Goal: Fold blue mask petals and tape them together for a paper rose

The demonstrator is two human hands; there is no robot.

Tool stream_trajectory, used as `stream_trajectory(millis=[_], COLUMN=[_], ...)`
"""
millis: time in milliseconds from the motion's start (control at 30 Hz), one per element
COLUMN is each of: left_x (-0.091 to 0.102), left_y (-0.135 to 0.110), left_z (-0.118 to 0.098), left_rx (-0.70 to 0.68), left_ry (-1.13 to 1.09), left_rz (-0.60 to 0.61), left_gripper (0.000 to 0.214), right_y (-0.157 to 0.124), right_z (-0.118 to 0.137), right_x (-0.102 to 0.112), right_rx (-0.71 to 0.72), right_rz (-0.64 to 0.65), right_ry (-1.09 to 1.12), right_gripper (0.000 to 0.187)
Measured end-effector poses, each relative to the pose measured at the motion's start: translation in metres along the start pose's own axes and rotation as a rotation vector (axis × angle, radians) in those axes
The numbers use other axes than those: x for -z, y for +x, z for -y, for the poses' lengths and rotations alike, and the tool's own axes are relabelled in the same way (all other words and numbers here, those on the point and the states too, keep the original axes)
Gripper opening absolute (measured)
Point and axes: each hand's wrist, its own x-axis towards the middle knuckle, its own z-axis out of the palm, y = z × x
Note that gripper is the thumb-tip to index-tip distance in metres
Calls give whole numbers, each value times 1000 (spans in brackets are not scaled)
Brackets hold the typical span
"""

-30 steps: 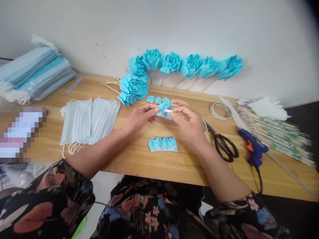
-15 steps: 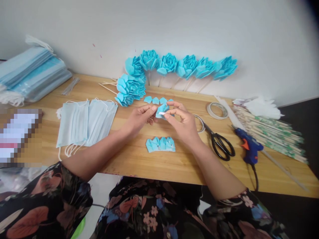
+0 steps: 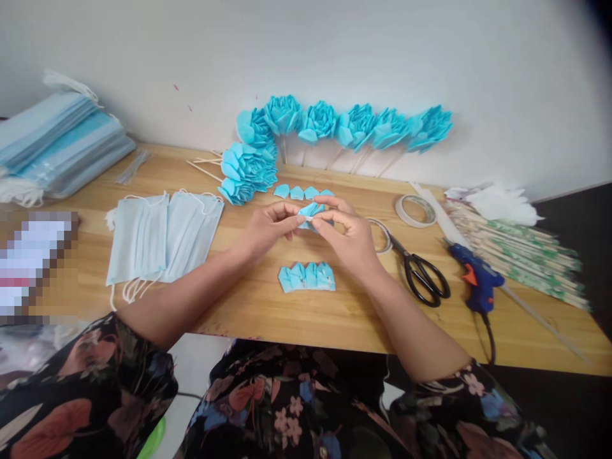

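Observation:
Between my two hands is a folded blue petal piece [image 3: 312, 209] with a small white strip of tape [image 3: 308, 218] across its lower part. My left hand [image 3: 275, 223] pinches the piece from the left, its thumb at the strip's left end. My right hand [image 3: 347, 229] closes on the strip's right end with thumb and finger. Below them lies a row of joined blue folded petals [image 3: 306, 278]. Several loose blue petals [image 3: 296, 192] lie just beyond the hands, partly hidden by my right fingers.
Blue flowers on sticks [image 3: 320, 121] lean along the wall. Face masks [image 3: 162, 236] lie left, near a mask stack [image 3: 57, 140] and a blurred-out phone [image 3: 33, 261]. At right are tape rolls [image 3: 415, 211], scissors [image 3: 423, 280], a glue gun [image 3: 478, 277] and wrapped chopsticks [image 3: 521, 261].
My left thumb has moved right onto the white strip, which has been pressed flatter against the petal piece. The view has shifted slightly.

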Motion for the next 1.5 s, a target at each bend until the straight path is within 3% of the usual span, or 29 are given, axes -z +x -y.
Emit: stream_trajectory(millis=[167, 367, 500, 567, 733, 833, 1233, 1500], left_x=[-3, -7, -4, -4, -7, -7, -6, -9], left_y=[0, 1, 1, 1, -2, -3, -1, -5], left_z=[-3, -4, -5, -5, -3, -3, 4, 7], left_rx=[12, 20, 54, 66, 73, 74, -39, 16], left_ry=[52, 48, 64, 49, 15, 35, 241, 158], left_rz=[-47, -87, -132, -111, -2, 22, 16, 10], left_gripper=[22, 14, 14, 13, 17, 22, 18, 31], right_y=[-3, -8, -4, -2, 0, -1, 0, 2], right_z=[5, 12, 8, 4, 1, 3, 8, 2], right_x=[-2, -3, 5, 8, 11, 12, 6, 4], right_rx=[80, 104, 77, 79, 73, 28, -93, -132], right_rz=[-22, -237, -399, -316, 67, 181, 187, 125], right_ry=[-42, -53, -13, 7, 9, 7, -97, -49], right_gripper=[21, 32, 27, 31, 54, 58, 54, 49])
